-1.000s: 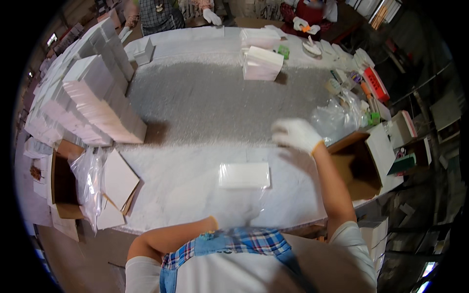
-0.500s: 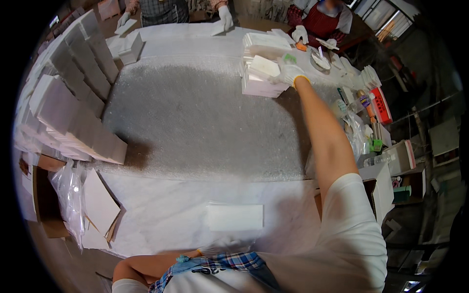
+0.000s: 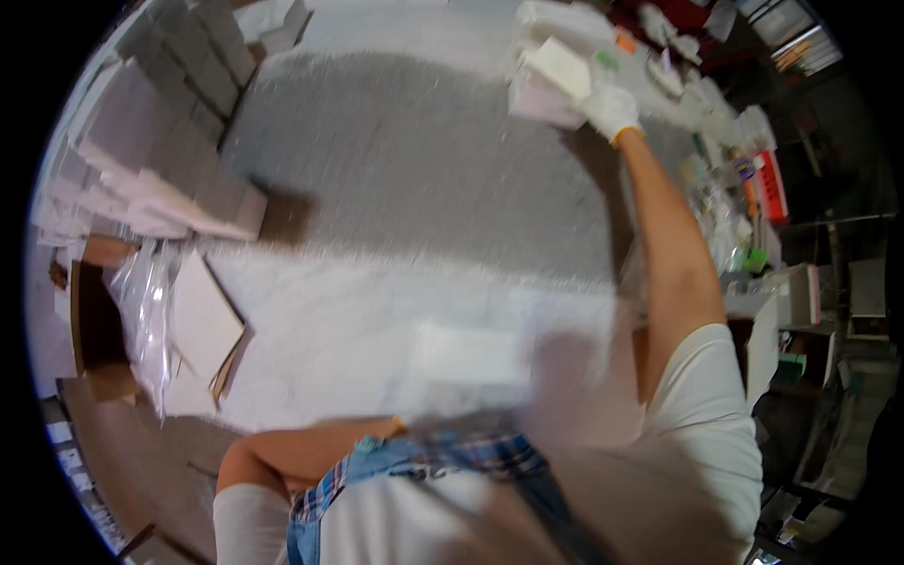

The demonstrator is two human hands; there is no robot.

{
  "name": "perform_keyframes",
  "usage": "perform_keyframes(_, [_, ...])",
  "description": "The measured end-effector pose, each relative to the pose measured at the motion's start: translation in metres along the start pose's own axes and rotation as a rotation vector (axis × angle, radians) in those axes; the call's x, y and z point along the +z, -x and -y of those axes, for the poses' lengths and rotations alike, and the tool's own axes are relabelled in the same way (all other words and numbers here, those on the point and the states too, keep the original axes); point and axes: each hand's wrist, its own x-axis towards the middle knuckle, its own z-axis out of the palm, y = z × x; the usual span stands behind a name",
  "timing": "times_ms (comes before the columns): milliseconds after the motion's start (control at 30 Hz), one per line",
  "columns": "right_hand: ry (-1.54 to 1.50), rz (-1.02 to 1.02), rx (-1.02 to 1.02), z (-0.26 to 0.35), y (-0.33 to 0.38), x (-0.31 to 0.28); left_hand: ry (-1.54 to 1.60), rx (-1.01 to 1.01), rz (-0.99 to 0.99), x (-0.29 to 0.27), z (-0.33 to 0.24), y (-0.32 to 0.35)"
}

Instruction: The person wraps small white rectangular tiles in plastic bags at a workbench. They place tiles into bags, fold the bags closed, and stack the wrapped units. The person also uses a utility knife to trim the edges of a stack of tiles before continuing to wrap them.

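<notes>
My right hand [image 3: 610, 108], in a white knit glove with a yellow cuff, reaches far forward at the right. Its fingers are closed at the end of a white rectangular tile [image 3: 559, 66], which lies slantwise on top of a stack of tiles [image 3: 544, 102]. Close to my body, my left hand [image 3: 457, 421] is a pale blur by the top of the blue plaid apron [image 3: 490, 452], so its fingers cannot be read. Just beyond it, a white tile or small pile of tiles [image 3: 468, 353] lies blurred on the marble-like near part of the table.
Tall stacks of white tiles [image 3: 141, 122] line the left. Below them are a clear plastic bag [image 3: 146, 311], cardboard sheets [image 3: 205, 315] and an open carton [image 3: 94, 330]. Bottles and a red box [image 3: 771, 186] crowd the right edge. A co-worker's gloved hand [image 3: 669, 33] shows at far right.
The whole view has shifted, with the table now higher in the picture. The tile at my right hand has turned more slantwise on its stack. Both arms keep roughly their earlier pose.
</notes>
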Motion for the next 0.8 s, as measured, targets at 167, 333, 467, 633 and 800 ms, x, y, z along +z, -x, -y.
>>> perform_keyframes(167, [-0.351, -0.071, -0.149, 0.074, 0.121, -0.040, 0.259, 0.090, -0.449, 0.012, -0.012, 0.007])
perform_keyframes(333, [-0.396, 0.206, -0.109, 0.135, 0.259, -0.071, -1.216, 0.103, -0.784, 0.014, -0.021, 0.019])
perform_keyframes(467, [-0.400, 0.318, -0.208, 0.155, 0.330, -0.079, -1.031, 0.254, -0.548, -0.034, -0.029, 0.028])
perform_keyframes(633, [-0.391, 0.405, -0.251, 0.163, 0.372, -0.077, -0.462, 0.268, -0.278, -0.051, -0.037, 0.036])
perform_keyframes(800, [-0.364, 0.358, -0.264, 0.161, 0.390, -0.070, -0.281, 0.115, -0.046, -0.081, -0.066, 0.046])
